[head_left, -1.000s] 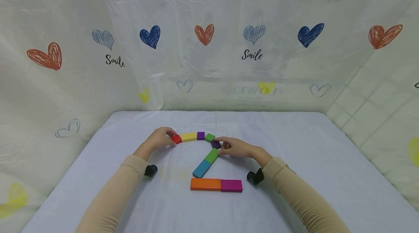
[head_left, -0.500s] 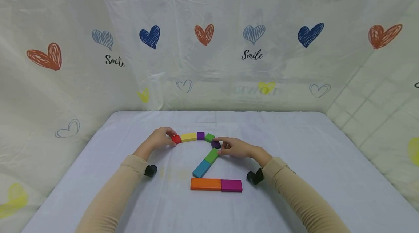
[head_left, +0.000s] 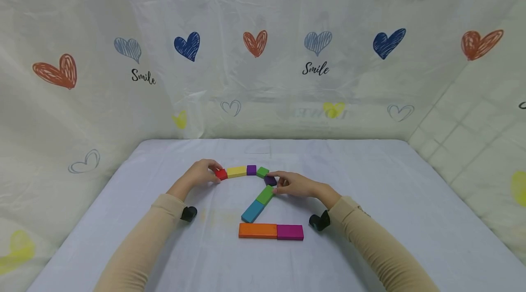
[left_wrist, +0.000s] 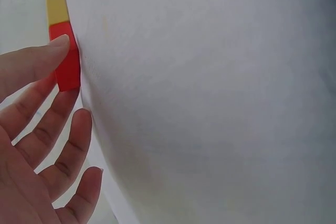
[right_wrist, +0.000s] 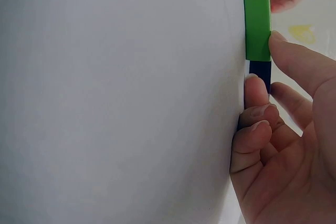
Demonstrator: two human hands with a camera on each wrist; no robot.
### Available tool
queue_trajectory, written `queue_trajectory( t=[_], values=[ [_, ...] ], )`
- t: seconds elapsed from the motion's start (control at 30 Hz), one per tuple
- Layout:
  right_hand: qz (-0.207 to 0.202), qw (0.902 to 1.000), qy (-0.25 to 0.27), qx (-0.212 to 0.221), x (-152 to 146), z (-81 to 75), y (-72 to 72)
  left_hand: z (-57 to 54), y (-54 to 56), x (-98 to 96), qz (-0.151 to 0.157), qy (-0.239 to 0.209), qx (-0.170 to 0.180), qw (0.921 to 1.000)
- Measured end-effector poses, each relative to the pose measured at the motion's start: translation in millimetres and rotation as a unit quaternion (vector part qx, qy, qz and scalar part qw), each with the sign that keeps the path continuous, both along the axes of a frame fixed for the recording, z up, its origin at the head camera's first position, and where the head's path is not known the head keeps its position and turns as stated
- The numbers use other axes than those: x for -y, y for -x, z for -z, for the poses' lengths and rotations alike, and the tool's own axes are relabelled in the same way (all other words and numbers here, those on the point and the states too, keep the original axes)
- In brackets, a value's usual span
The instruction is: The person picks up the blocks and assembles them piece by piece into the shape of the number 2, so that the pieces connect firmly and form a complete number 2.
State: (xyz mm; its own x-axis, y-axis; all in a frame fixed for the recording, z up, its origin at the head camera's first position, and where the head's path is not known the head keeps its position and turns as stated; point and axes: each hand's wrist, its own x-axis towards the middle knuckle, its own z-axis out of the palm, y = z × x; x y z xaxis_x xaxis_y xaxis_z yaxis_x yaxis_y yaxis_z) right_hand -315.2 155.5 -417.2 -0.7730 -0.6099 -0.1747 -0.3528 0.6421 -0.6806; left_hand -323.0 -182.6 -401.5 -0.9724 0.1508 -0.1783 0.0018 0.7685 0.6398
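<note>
At the left end of a curved row of blocks, my left hand (head_left: 202, 172) pinches a red block (head_left: 221, 174) between thumb and fingers. Beside it in the row lie a yellow block (head_left: 237, 172), a purple block (head_left: 251, 170) and a small green block (head_left: 262, 172). My right hand (head_left: 297, 185) holds a dark purple block (head_left: 270, 180) at the row's right end, fingertips on its sides. Its thumb touches the longer green block (right_wrist: 257, 19), which meets a blue block (head_left: 252, 211) in a slanted line. In the left wrist view, the thumb lies on the red block (left_wrist: 67, 66).
Nearer the front, an orange block (head_left: 258, 231) and a magenta block (head_left: 290, 232) lie end to end. All the blocks lie on a white-covered table (head_left: 361, 255). A white curtain (head_left: 271, 82) printed with hearts hangs behind it.
</note>
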Motion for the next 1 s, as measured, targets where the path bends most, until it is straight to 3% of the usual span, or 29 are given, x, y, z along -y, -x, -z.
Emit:
queue_trajectory(
  t=[0.27, 0.6, 0.83, 1.0],
  values=[
    [0.004, 0.9999, 0.007, 0.009, -2, 0.2, -0.3, 0.0, -0.8, -1.5, -0.004, -0.007, 0.006, 1.0000],
    [0.003, 1.0000, 0.002, 0.005, -6, -8.1, -4.3, -2.1, -2.7, 9.0, 0.038, -0.014, -0.012, 0.9991],
    [0.021, 0.9967, 0.060, -0.051, -23, -23.7, -11.6, -6.9, -11.3, 21.8, 0.038, 0.014, -0.032, 0.9987],
    [0.048, 0.9861, 0.076, -0.140, -39, -37.5, -16.2, -11.8, -19.2, 27.9, 0.014, 0.088, -0.097, 0.9913]
  ],
)
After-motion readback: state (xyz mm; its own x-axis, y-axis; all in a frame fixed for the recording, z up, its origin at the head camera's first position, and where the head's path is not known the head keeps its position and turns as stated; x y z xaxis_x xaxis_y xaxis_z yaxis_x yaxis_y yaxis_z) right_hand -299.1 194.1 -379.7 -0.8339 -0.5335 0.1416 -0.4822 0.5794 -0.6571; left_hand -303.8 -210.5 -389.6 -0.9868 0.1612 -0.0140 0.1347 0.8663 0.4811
